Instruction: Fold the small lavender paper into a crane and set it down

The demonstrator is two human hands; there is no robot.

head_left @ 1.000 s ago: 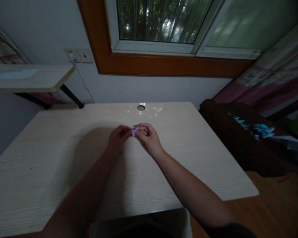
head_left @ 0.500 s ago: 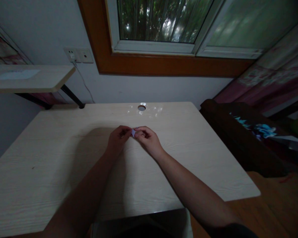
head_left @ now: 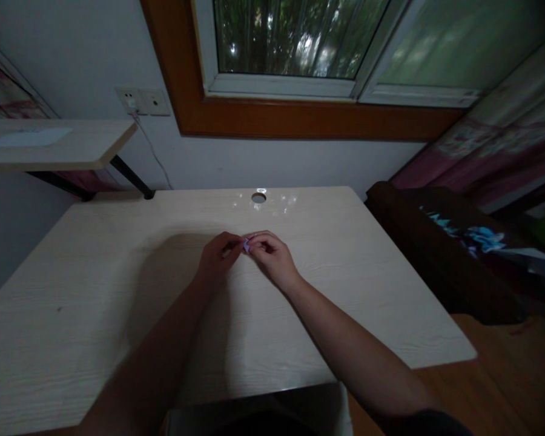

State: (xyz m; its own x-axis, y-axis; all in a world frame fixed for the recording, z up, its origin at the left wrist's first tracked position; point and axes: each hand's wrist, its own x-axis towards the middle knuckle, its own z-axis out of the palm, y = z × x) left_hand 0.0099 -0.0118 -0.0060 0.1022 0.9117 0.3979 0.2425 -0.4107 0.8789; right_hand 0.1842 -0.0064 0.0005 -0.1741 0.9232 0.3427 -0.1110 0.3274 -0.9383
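Observation:
Over the middle of the pale wood-grain desk [head_left: 345, 303], both my hands meet at a small folded piece of purple paper [head_left: 246, 246]. My left hand [head_left: 217, 254] pinches its left side between thumb and fingertips. From the other side, my right hand [head_left: 271, 251] is closed on it, with thumb and forefinger pressed together. Most of the paper is hidden by the fingers, so its full shape does not show.
A raised shelf [head_left: 59, 154] on black legs stands at the left, below a wall socket [head_left: 143, 102] with a white cable. The desk has a round cable hole [head_left: 258, 198] near its back edge. Blue paper pieces [head_left: 484, 239] lie on dark furniture at the right.
Less of the purple paper shows between the fingertips, and its visible part has turned. My left hand has shifted slightly right, closer to the right hand.

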